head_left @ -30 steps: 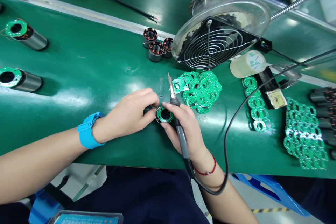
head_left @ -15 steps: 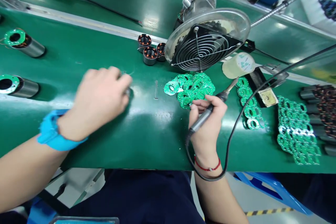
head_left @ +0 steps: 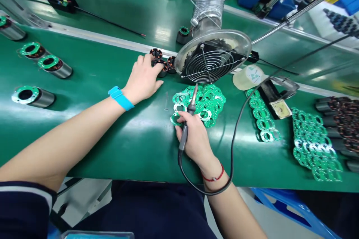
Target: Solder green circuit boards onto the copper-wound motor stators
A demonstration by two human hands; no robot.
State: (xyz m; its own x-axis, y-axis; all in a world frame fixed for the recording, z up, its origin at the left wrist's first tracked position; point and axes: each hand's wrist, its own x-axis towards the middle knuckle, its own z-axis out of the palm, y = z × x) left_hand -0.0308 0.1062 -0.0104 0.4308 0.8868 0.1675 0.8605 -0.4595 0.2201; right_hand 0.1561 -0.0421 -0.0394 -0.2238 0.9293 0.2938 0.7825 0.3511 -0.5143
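My left hand, with a blue band at its wrist, reaches over the front stator of a small group below the back ledge. Its fingers are apart and touch or nearly touch the stator; the fingertips partly hide it. In my right hand is a soldering iron, its tip pointing up and away. The right fingertips are also at a green ring board on the left edge of a loose pile of boards.
A round fume extractor hangs behind the pile. Stators with boards lie at the left. To the right are a pale jar, a sponge holder, stacked boards and many stators. The iron's black cable loops over my right wrist.
My left hand has moved up and right to the stators, its fingers spreading. My right hand has shifted left with the iron to the pile's left edge. The camera view has shifted too.
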